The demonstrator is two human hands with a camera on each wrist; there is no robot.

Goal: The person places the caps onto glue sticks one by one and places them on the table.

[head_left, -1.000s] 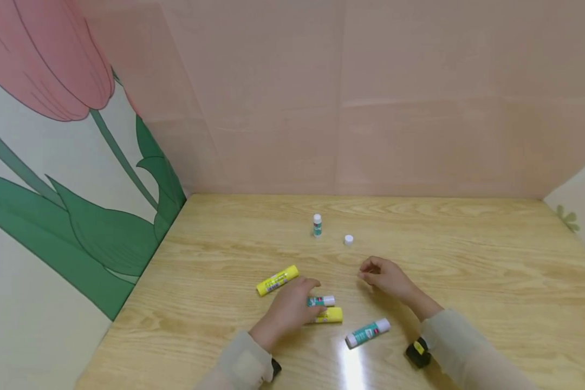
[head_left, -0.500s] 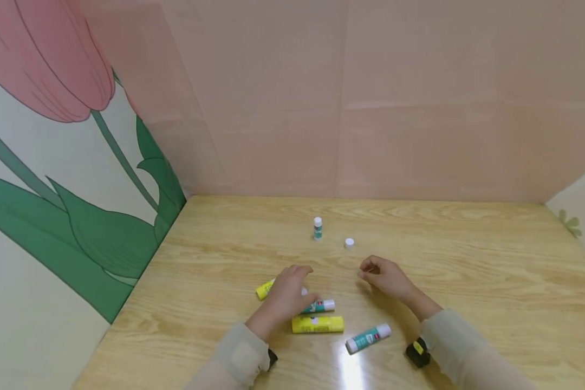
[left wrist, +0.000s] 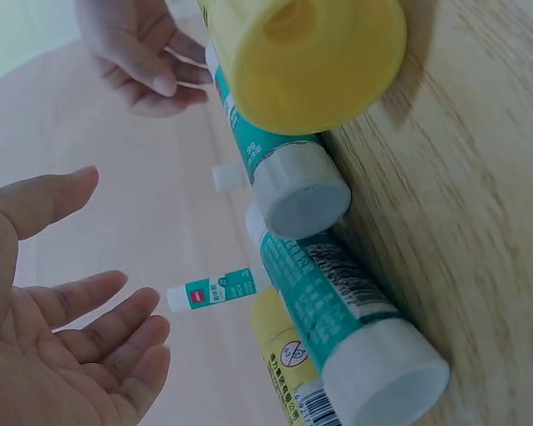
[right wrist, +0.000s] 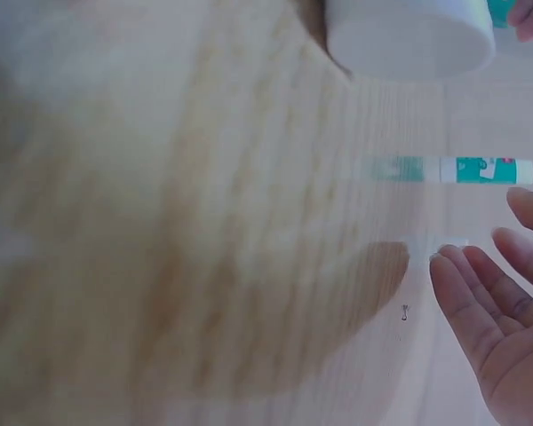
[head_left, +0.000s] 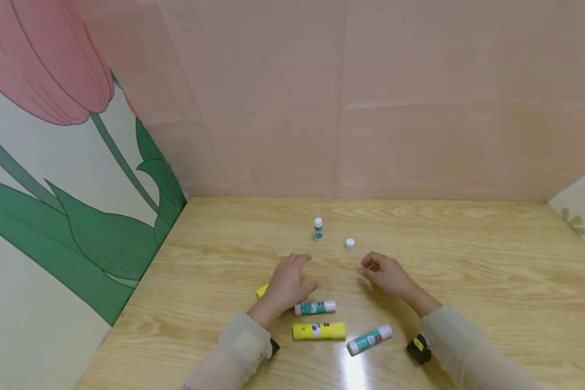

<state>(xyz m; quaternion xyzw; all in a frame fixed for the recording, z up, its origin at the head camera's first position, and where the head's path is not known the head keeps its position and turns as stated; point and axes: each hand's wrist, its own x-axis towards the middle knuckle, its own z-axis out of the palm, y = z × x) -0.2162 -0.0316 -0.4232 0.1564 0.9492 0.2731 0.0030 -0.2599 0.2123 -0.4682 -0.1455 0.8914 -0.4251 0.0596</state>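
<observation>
My left hand (head_left: 286, 281) hovers with fingers spread, holding nothing. Beneath it lies a yellow glue stick (head_left: 261, 291), mostly hidden in the head view. A teal-and-white glue stick (left wrist: 329, 284) shows in the left wrist view; the hand covers most of it from above. Just nearer lie another teal glue stick (head_left: 315, 307) and a second yellow glue stick (head_left: 319, 331). A further teal glue stick (head_left: 369, 340) lies slanted at front right. My right hand (head_left: 389, 277) is loosely bent above the table, with nothing in its fingers.
A small teal glue stick (head_left: 318, 229) stands upright farther back on the wooden table (head_left: 468, 260). A small white cap (head_left: 350, 244) sits to its right. A pink backdrop (head_left: 341, 108) rises behind the table's far edge.
My left hand has let go of the nearer yellow glue stick and moved up and away from it, uncovering it and the teal one beside it. The right hand stays nearly still.
</observation>
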